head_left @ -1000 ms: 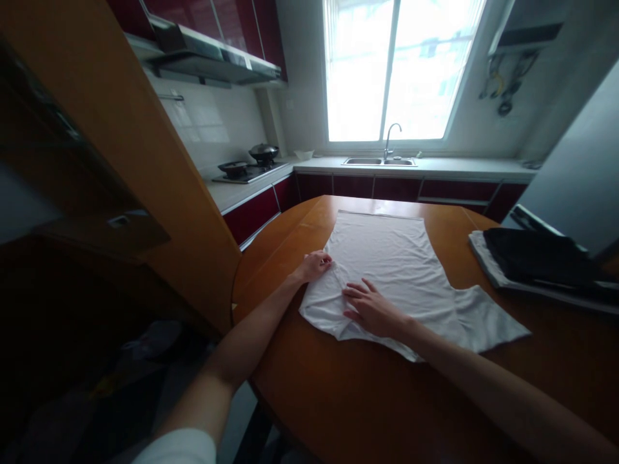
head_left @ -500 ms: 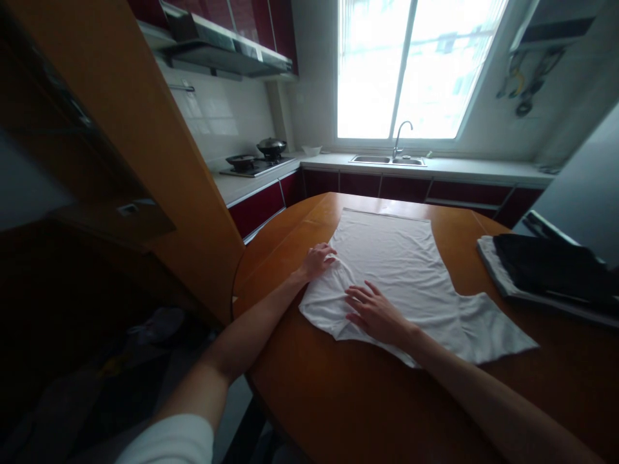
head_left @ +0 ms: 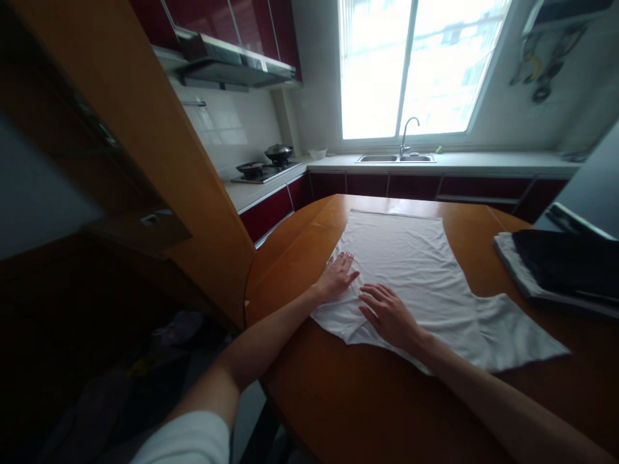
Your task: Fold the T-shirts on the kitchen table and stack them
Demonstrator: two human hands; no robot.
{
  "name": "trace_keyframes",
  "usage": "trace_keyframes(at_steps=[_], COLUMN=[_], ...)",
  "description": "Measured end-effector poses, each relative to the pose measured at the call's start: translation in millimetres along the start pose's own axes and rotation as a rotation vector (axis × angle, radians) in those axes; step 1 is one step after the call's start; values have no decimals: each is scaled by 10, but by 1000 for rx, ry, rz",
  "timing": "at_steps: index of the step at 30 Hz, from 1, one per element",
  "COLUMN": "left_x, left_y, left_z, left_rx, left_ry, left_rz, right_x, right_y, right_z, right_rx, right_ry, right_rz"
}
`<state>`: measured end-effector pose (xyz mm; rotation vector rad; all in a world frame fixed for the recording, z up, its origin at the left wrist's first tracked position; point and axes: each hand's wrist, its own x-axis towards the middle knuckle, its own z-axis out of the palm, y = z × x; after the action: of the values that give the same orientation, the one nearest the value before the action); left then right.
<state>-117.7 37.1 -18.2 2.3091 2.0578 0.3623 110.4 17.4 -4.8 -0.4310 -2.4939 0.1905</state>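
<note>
Home kitchen, seen from a round wooden table [head_left: 367, 399].

Along the far wall: sink [head_left: 394, 158] and tap [head_left: 406, 129] under a bright window [head_left: 416, 64]. On the left counter [head_left: 251, 190]: gas hob [head_left: 264, 171] with a lidded pot [head_left: 279, 153]. Above it: a range hood [head_left: 232, 61] and glossy dark-red cupboards [head_left: 232, 19], matched by red doors [head_left: 387, 185] below the worktop.

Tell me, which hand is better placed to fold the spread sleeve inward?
Probably the right hand: the spread sleeve of the white T-shirt lies on its side. The left hand rests flat at the opposite edge.
</note>
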Motion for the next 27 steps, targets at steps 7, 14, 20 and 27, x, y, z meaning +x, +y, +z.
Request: trace_keyframes(at_steps=[7, 14, 20, 27], left_x=[126, 131, 93, 129], left_y=[-292, -915, -929, -894], left_z=[-137, -448, -492, -410], left_rx=[-111, -246, -257, -142], left_ry=[210, 115, -12, 10], left_rz=[-59, -144, -101, -228], right_x=[10, -8, -10, -16], right_y=[-20, -32, -50, -39], right_z=[-1, 19, 2, 17], right_rx=[-13, 7, 22, 24], right_ry=[7, -144, -196, -205], right_rz=[60, 77, 90, 94])
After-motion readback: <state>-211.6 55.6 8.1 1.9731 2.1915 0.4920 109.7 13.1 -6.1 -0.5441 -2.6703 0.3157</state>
